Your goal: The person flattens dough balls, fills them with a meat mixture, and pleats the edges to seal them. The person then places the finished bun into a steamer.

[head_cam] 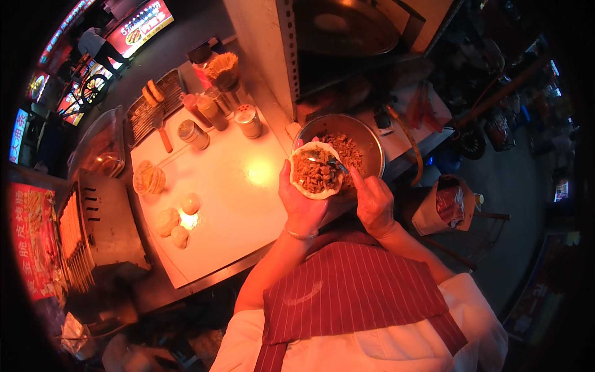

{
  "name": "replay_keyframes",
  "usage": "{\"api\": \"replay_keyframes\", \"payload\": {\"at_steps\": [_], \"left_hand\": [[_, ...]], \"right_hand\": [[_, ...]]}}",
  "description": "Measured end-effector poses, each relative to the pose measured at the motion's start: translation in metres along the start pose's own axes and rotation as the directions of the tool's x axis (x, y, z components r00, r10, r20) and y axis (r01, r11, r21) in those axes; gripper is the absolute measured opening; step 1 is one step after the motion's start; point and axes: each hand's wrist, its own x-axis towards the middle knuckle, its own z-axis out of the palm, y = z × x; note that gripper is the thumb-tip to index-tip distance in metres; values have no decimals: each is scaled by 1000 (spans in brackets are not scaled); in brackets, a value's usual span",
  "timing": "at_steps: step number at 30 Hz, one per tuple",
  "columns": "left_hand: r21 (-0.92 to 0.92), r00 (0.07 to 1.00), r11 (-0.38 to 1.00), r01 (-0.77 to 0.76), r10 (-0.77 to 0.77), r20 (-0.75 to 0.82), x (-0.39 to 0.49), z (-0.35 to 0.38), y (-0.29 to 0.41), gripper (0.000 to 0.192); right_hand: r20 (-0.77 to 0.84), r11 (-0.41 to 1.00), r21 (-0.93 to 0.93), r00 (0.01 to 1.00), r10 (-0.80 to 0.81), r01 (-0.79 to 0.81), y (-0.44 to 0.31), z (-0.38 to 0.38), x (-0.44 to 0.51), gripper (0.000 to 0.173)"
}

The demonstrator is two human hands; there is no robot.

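My left hand (pixel 304 209) holds up a round dough wrapper (pixel 295 181) loaded with minced filling (pixel 316 172). In my right hand (pixel 375 204) is a metal spoon (pixel 341 166), its bowl pressed on the filling. Both hands are at the near left side of a large metal bowl (pixel 380 149), which holds more of the same mince (pixel 351 151). To the left, several balls of dough (pixel 190 203) lie on the white work board (pixel 237 223). The palm of my left hand is mostly hidden under the wrapper.
Shaker jars (pixel 248 121), sauce bottles (pixel 212 112) and a plastic tub (pixel 148 177) stand on the board. Behind is a wire rack tray (pixel 144 116) with browned cakes (pixel 153 93). A metal grill box with skewers (pixel 74 232) stands left; an upright post (pixel 274 60) rises beyond the board.
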Motion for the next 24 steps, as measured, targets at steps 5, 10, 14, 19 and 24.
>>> {"api": "replay_keyframes", "payload": {"at_steps": [5,10,14,19,24], "left_hand": [[-1,1000,1000,-16,16,20,3,7,-1,52],[16,997,1000,-17,16,78,3,7,1,53],[6,994,1000,-6,5,112,2,6,3,53],[25,996,1000,-5,3,90,3,4,4,55],[-37,994,999,25,-21,106,1,-15,11,56]], "right_hand": [[-12,995,-64,997,-73,72,2,-3,2,53],[-85,995,-11,992,-98,97,3,-13,22,51],[-75,998,11,995,-60,61,1,-17,27,51],[23,995,-9,995,-102,102,3,-19,24,51],[-8,985,129,993,120,-118,10,-24,32,44]]}}
